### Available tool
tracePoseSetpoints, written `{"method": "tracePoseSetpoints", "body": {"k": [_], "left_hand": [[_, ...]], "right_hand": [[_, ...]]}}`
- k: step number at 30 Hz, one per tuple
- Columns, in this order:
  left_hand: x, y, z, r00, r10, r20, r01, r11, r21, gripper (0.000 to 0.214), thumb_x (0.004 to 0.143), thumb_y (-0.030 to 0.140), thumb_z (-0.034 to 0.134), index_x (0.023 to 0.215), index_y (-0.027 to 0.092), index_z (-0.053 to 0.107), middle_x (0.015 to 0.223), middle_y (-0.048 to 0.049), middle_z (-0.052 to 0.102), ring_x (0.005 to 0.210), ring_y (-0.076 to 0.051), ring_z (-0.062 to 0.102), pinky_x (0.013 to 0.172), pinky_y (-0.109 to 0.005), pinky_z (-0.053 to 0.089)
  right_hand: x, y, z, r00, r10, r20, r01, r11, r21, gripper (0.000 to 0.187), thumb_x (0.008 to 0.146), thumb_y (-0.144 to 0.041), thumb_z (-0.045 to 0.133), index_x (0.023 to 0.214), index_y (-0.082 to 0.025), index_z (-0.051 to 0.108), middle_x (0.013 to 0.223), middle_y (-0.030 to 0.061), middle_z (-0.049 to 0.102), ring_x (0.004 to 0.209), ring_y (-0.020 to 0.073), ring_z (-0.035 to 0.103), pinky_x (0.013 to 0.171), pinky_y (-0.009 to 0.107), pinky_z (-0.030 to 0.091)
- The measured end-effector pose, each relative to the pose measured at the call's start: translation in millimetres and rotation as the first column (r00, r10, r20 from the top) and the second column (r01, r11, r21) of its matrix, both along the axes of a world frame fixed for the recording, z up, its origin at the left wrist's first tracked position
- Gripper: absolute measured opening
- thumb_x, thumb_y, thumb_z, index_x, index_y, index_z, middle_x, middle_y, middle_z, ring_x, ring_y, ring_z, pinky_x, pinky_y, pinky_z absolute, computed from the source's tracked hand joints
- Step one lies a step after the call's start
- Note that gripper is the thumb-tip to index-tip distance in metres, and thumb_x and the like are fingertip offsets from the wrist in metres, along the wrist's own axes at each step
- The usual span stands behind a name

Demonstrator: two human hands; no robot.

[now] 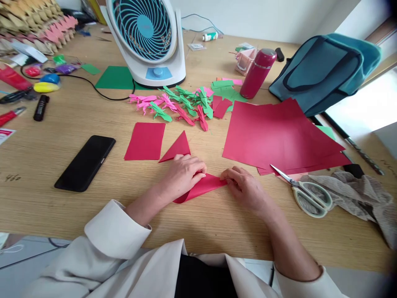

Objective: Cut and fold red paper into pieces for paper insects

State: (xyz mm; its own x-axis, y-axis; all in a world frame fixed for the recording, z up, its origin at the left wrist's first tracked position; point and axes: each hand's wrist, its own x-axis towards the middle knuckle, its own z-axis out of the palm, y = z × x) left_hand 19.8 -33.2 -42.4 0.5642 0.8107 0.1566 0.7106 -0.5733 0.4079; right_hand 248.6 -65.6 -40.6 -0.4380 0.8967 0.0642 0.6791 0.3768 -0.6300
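A piece of red paper (203, 187) is bent over on itself on the table in front of me, its near side curling up. My left hand (187, 173) lies over its left part, thumb and fingers closed at the upper edge. At the right corner, my right hand (242, 185) pinches the paper between thumb and fingers. Just beyond my left hand is a folded red paper triangle (178, 147). Left of that sit red paper rectangles (145, 141), apparently a stack. Large red sheets (273, 132) spread out to the right.
Folded green and pink paper figures (186, 101) lie heaped below a fan (145, 41). A black phone (85, 163) rests at left. Scissors (310, 194) lie at right by a crumpled cloth (362, 194). A red bottle (258, 73) and a teal bag (325, 70) stand behind.
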Motion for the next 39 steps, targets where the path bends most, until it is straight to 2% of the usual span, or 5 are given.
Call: {"method": "tracePoseSetpoints", "body": {"k": [7, 14, 19, 24, 39], "left_hand": [[1.8, -1.2, 5.3, 0.999, -0.011, -0.043, 0.018, 0.988, 0.155, 0.015, 0.089, 0.025, 0.062, 0.076, 0.021, 0.069, 0.091, -0.0053, 0.062, 0.088, -0.022, 0.052, 0.079, -0.038, 0.036], [11.1, -21.3, 14.9, 0.965, -0.134, -0.224, 0.156, 0.984, 0.085, 0.025, 0.095, 0.026, 0.051, 0.078, 0.015, 0.066, 0.081, -0.0067, 0.060, 0.083, -0.021, 0.057, 0.080, -0.035, 0.045], [19.2, -43.6, 23.2, 0.928, -0.073, -0.365, 0.099, 0.994, 0.053, 0.028, 0.091, 0.036, 0.058, 0.103, 0.013, 0.066, 0.094, -0.0124, 0.065, 0.091, -0.028, 0.060, 0.080, -0.042, 0.047], [25.1, -62.5, 18.0, 0.923, -0.003, -0.385, 0.046, 0.994, 0.102, 0.056, 0.084, 0.048, 0.065, 0.129, 0.015, 0.056, 0.118, -0.0197, 0.062, 0.103, -0.033, 0.059, 0.085, -0.045, 0.048], [31.9, -76.5, 11.4, 0.852, 0.023, -0.523, -0.012, 1.000, 0.024, 0.079, 0.083, 0.056, 0.062, 0.150, 0.025, 0.034, 0.147, -0.0194, 0.043, 0.126, -0.034, 0.048, 0.096, -0.042, 0.049]], "right_hand": [[-1.9, -2.1, -4.0, 0.995, -0.028, 0.091, 0.026, 1.000, 0.017, 0.028, 0.084, -0.003, 0.044, 0.094, -0.021, 0.064, 0.084, 0.0052, 0.058, 0.079, 0.0190, 0.056, 0.076, 0.031, 0.043], [-4.1, -7.3, 2.9, 0.993, -0.018, 0.119, 0.001, 0.990, 0.138, 0.028, 0.087, -0.004, 0.047, 0.095, -0.018, 0.069, 0.088, 0.0085, 0.055, 0.083, 0.0216, 0.053, 0.078, 0.035, 0.045], [-8.7, -21.2, 9.2, 0.981, 0.034, 0.190, -0.064, 0.986, 0.155, 0.029, 0.089, -0.001, 0.043, 0.091, -0.017, 0.067, 0.090, 0.0111, 0.059, 0.086, 0.0246, 0.052, 0.080, 0.039, 0.047], [-7.3, -39.6, 4.4, 0.979, -0.015, 0.201, -0.024, 0.981, 0.193, 0.033, 0.092, -0.004, 0.044, 0.113, -0.019, 0.064, 0.099, 0.0115, 0.062, 0.090, 0.0264, 0.053, 0.082, 0.042, 0.048], [-1.1, -55.4, -11.0, 0.953, -0.009, 0.303, -0.076, 0.960, 0.268, 0.045, 0.096, -0.011, 0.043, 0.140, -0.010, 0.045, 0.130, 0.0160, 0.056, 0.114, 0.0280, 0.052, 0.094, 0.046, 0.048]]}}
